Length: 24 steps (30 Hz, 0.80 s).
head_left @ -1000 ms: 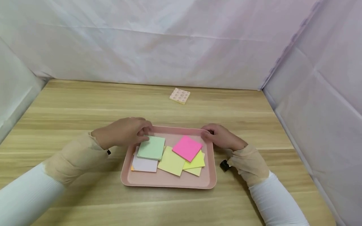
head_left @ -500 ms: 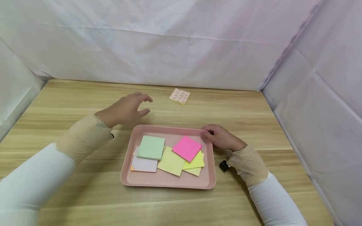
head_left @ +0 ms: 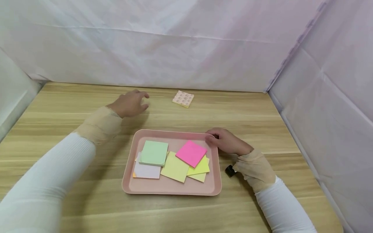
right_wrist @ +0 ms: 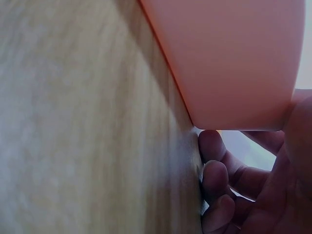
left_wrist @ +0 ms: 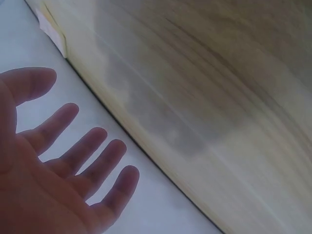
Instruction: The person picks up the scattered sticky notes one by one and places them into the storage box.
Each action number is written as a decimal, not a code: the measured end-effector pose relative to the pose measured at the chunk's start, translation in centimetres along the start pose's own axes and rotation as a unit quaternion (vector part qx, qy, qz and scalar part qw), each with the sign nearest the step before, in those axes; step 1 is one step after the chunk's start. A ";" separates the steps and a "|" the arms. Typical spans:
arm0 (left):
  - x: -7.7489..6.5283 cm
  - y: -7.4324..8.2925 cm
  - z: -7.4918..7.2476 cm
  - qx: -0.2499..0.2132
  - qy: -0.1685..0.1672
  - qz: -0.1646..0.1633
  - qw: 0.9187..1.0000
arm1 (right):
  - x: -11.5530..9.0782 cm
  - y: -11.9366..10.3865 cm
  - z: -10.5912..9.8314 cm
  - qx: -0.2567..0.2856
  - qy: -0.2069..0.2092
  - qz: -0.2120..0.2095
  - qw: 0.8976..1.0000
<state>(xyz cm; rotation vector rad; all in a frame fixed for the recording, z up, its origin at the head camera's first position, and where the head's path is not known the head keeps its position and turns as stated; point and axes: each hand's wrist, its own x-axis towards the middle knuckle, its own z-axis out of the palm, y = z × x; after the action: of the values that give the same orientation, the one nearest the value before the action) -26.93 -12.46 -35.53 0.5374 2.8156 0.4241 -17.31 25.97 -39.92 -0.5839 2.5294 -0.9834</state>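
Observation:
My left hand hovers over the far part of the table, fingers spread and bent a little, holding nothing. To its right, apart from it, lies a patterned pale pink sticky note pad, whose edge also shows in the left wrist view. My right hand grips the far right corner of a pink tray, thumb over the rim and fingers against the outside. Inside the tray are a mint green pad overlapping a white pad, a bright pink pad, and several yellow pads.
The wooden table ends at a white cloth backdrop at the back, with another cloth wall on the right. A small black object sits by the right wrist.
My left hand has left the tray's far left corner and moved away from me, over the back of the table. The right hand stays at its corner; the tray looks still.

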 end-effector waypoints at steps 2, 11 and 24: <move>0.3 -0.4 -0.1 0.008 -0.006 -0.005 1.000 | 0.0 0.0 0.0 -0.001 0.000 0.000 1.000; 0.9 -2.3 0.4 0.012 -0.038 -0.037 0.999 | 0.1 -0.1 0.0 -0.005 0.002 0.006 1.000; 1.2 -3.3 0.8 0.023 -0.044 -0.038 0.998 | 0.0 -0.1 0.0 -0.003 0.002 0.010 1.000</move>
<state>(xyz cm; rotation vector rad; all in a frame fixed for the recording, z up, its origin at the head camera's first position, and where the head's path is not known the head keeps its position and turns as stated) -28.86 -14.69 -37.55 0.4437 2.7564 0.3144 -17.23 25.89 -39.85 -0.5568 2.5379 -0.9727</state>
